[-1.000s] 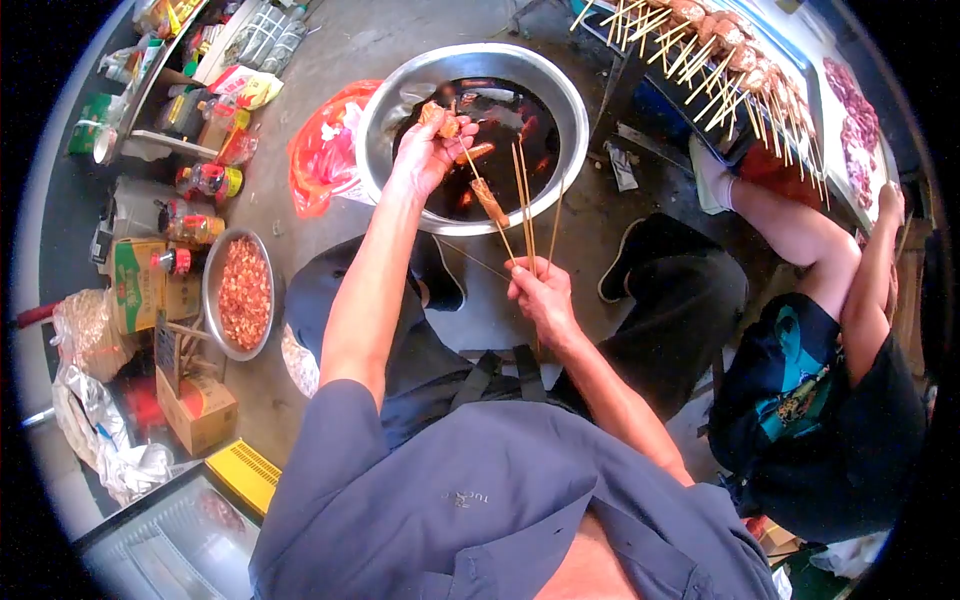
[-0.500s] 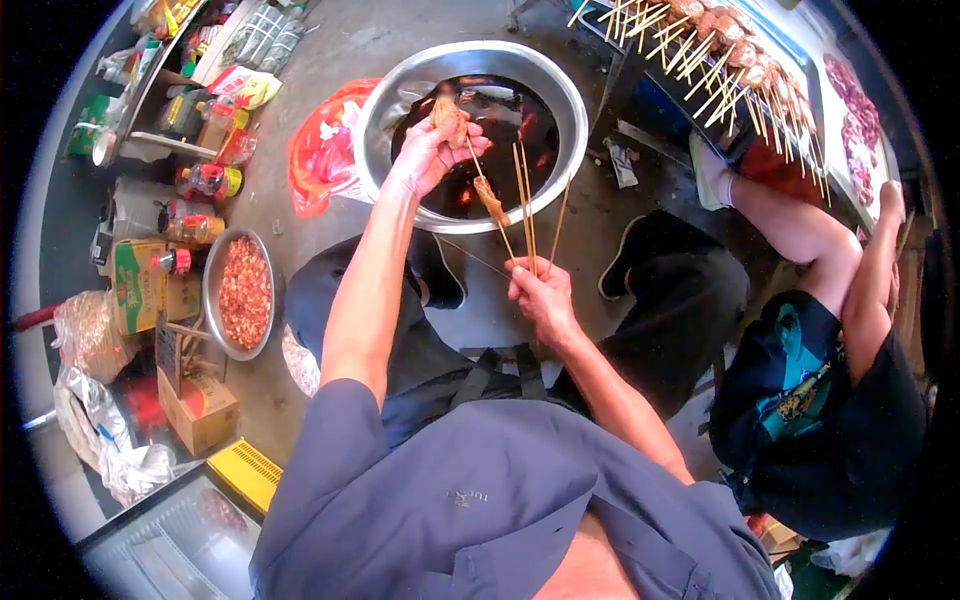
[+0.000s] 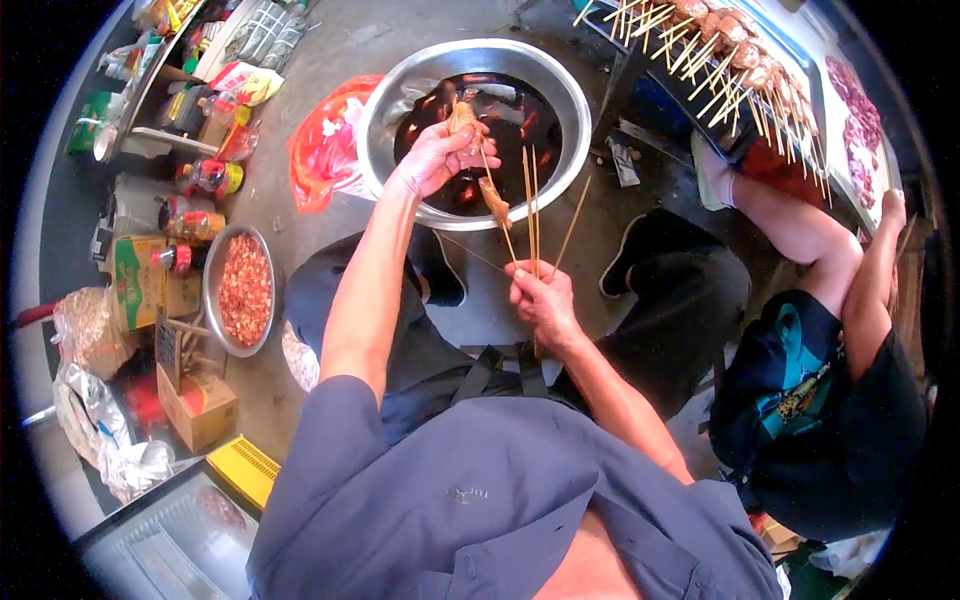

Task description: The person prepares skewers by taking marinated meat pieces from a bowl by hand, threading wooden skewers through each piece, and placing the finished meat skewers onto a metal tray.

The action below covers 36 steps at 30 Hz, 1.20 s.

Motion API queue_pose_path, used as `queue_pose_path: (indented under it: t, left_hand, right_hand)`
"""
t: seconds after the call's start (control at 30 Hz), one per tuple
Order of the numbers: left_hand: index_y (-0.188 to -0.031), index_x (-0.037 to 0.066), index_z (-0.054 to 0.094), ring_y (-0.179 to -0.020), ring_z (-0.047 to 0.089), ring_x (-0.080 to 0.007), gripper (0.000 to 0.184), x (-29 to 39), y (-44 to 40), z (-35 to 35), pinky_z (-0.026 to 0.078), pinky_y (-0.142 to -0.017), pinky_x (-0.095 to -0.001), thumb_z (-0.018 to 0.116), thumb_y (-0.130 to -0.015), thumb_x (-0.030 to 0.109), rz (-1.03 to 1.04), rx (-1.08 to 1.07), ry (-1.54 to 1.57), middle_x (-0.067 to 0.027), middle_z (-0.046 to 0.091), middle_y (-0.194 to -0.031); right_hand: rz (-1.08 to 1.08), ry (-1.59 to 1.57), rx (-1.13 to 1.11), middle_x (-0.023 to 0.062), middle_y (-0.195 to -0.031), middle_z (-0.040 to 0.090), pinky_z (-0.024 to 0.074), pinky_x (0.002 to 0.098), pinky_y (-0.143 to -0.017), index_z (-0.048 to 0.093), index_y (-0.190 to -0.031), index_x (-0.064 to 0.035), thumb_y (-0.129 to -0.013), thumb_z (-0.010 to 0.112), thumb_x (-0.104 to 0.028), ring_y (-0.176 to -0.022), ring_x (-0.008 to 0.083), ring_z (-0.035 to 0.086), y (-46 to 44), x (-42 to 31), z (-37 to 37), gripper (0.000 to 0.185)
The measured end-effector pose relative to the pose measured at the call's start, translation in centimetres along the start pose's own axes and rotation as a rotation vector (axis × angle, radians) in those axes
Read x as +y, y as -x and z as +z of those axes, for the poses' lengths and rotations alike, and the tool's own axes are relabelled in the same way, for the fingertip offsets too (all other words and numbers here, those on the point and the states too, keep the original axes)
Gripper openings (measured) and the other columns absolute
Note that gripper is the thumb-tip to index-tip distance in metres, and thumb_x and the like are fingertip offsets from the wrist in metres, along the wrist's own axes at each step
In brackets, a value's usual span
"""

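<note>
A large metal basin (image 3: 577,120) with dark liquid (image 3: 505,110) and reddish pieces stands in front of me. Over its near part, my left hand (image 3: 447,158) grips a piece of meat (image 3: 461,119) with bent fingers. A skewer runs from that hand down to my right hand, with another meat piece (image 3: 494,201) threaded midway. My right hand (image 3: 543,298), nearer my body, pinches the lower end of this skewer along with several bare skewers (image 3: 531,205) that fan upward.
A bowl of diced meat (image 3: 246,290) sits at the left, near bottles (image 3: 190,226) and boxes. A red plastic bag (image 3: 322,150) touches the basin. Loaded skewers (image 3: 740,60) lie on a rack at upper right; another person (image 3: 820,400) sits at right.
My left hand has shifted slightly right with the meat it holds. The skewer between my hands stands more upright, and one bare skewer leans further right.
</note>
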<state>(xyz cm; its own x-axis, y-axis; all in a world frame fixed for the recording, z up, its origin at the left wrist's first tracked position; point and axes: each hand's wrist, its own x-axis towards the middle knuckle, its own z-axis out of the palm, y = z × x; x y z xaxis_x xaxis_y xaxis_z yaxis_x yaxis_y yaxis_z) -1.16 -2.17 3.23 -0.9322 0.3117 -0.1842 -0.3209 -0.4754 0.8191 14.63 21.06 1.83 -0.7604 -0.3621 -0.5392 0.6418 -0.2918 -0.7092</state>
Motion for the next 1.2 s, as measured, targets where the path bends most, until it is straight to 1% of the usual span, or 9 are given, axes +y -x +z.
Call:
queue_pose_path:
  t: [0.2,0.27,0.47,0.53,0.6,0.73,0.77,1.1,1.2]
  left_hand:
    - [-0.101,-0.002,0.055,-0.089,0.066,-0.0316,0.024,0.4,-0.2,0.1,0.054,-0.082,-0.0441,0.060,-0.089,0.018,-0.023,0.038,0.025,-0.0178,0.064,-0.097]
    - [-0.103,-0.001,0.054,-0.091,0.066,-0.0317,0.026,0.3,-0.2,0.1,0.055,-0.081,-0.0440,0.059,-0.090,0.020,-0.024,0.096,0.055,-0.0180,0.064,-0.098]
    - [-0.106,-0.005,0.052,-0.091,0.065,-0.0358,0.025,-0.7,-1.0,-0.6,0.054,-0.084,-0.0473,0.052,-0.094,0.017,0.100,0.235,0.187,-0.0208,0.062,-0.098]
    - [-0.105,-0.001,0.053,-0.091,0.062,-0.0281,0.029,-0.5,-0.7,0.0,0.054,-0.084,-0.0402,0.055,-0.093,0.026,0.110,0.323,0.185,-0.0135,0.061,-0.096]
    - [-0.105,0.000,0.053,-0.093,0.062,-0.0284,0.028,-0.6,-0.8,-0.2,0.054,-0.083,-0.0394,0.055,-0.093,0.025,0.134,0.342,0.224,-0.0138,0.060,-0.097]
    - [-0.106,0.003,0.054,-0.097,0.062,-0.0299,0.026,-0.2,-1.0,-0.8,0.054,-0.082,-0.0374,0.055,-0.093,0.025,0.167,0.346,0.197,-0.0148,0.060,-0.099]
    - [-0.107,0.002,0.054,-0.098,0.062,-0.0301,0.028,-0.3,-1.0,-0.6,0.054,-0.082,-0.0376,0.055,-0.093,0.025,0.133,0.408,0.189,-0.0150,0.061,-0.100]
    - [-0.114,0.001,0.051,-0.096,0.062,-0.0304,0.029,-0.6,-1.0,-1.1,0.054,-0.083,-0.0384,0.055,-0.092,0.019,0.167,0.307,0.322,-0.0154,0.061,-0.102]
    - [-0.107,-0.003,0.053,-0.095,0.063,-0.0327,0.028,-0.8,-1.0,-0.9,0.056,-0.080,-0.0403,0.055,-0.093,0.021,0.207,0.340,0.389,-0.0189,0.061,-0.100]
  right_hand:
    - [0.041,-0.054,-0.019,-0.0005,-0.060,0.055,0.0264,0.0184,-0.037,0.061,-0.099,-0.0033,-0.088,0.057,-0.015,-0.042,0.0042,0.038,0.1,-1.1,0.2,0.016]
    - [0.010,-0.038,0.049,0.0022,-0.063,0.055,0.0244,0.0164,-0.036,0.059,-0.100,-0.0008,-0.090,0.054,-0.010,-0.040,0.0027,0.033,-0.2,-1.6,0.4,0.014]
    - [-0.020,0.020,0.027,0.0002,-0.062,0.055,0.0254,0.0181,-0.037,0.061,-0.099,-0.0021,-0.089,0.056,-0.013,-0.041,0.0035,0.036,-0.5,-1.0,0.0,0.015]
    - [-0.026,0.035,0.028,-0.0002,-0.062,0.057,0.0267,0.0198,-0.038,0.062,-0.099,-0.0025,-0.088,0.057,-0.014,-0.042,0.0048,0.039,-0.5,-1.2,0.0,0.017]
    - [-0.026,0.018,0.027,0.0000,-0.062,0.055,0.0245,0.0165,-0.036,0.061,-0.099,-0.0021,-0.090,0.055,-0.013,-0.041,0.0021,0.035,-0.5,-1.2,0.2,0.015]
    - [-0.026,0.068,0.027,-0.0001,-0.062,0.055,0.0250,0.0166,-0.037,0.061,-0.099,-0.0021,-0.090,0.056,-0.013,-0.041,0.0020,0.036,-0.5,-0.6,0.0,0.015]
    - [-0.029,0.073,0.024,-0.0002,-0.061,0.055,0.0251,0.0166,-0.037,0.061,-0.099,-0.0021,-0.090,0.056,-0.013,-0.041,0.0020,0.035,-0.5,-0.7,0.0,0.015]
    - [-0.034,0.038,0.025,-0.0005,-0.062,0.055,0.0242,0.0158,-0.037,0.060,-0.099,-0.0026,-0.091,0.055,-0.013,-0.041,0.0018,0.034,-0.5,-0.9,0.3,0.014]
    - [-0.033,0.012,0.017,0.0000,-0.062,0.055,0.0239,0.0156,-0.037,0.060,-0.099,-0.0024,-0.091,0.055,-0.013,-0.041,0.0018,0.034,-0.6,-0.6,0.1,0.014]
